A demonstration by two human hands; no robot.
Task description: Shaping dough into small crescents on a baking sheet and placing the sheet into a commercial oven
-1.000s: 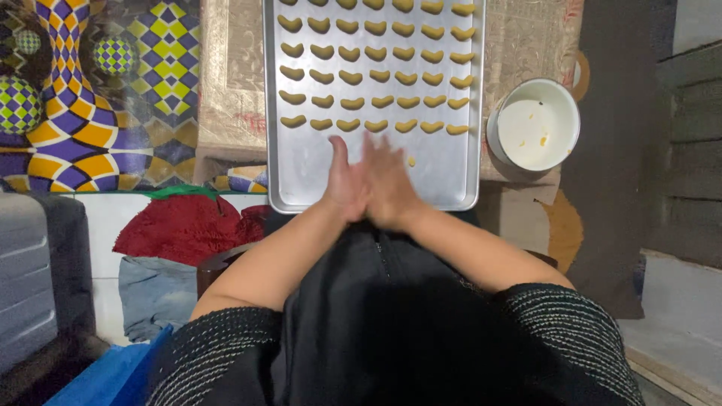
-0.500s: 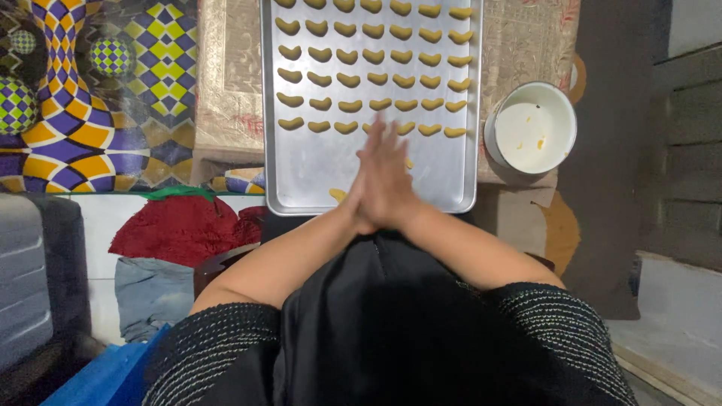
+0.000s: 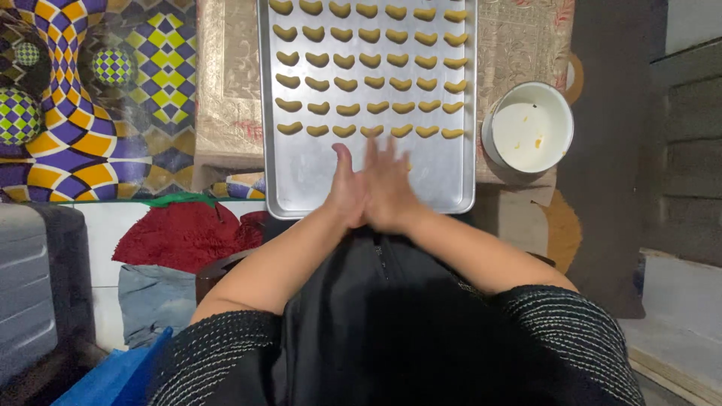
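My left hand (image 3: 344,192) and my right hand (image 3: 392,188) are pressed flat together, palm to palm, fingers stretched out. They hover over the bare near end of a metal baking tray (image 3: 301,180). Whatever lies between the palms is hidden. Several rows of small yellow crescent-shaped dough pieces (image 3: 346,84) fill the far part of the tray; the nearest row (image 3: 316,130) lies just beyond my fingertips. A small yellow speck (image 3: 408,166) shows beside my right hand.
A white bowl (image 3: 560,113) with a few yellow crumbs stands right of the tray. The tray rests on a patterned beige cloth (image 3: 226,75). A colourful geometric mat (image 3: 90,98) lies left, a red cloth (image 3: 180,233) near left, a grey case (image 3: 26,286) far left.
My joined hands have slid against each other and shifted slightly; the right hand's fingers now reach further forward and look blurred. The tray and dough rows have not changed.
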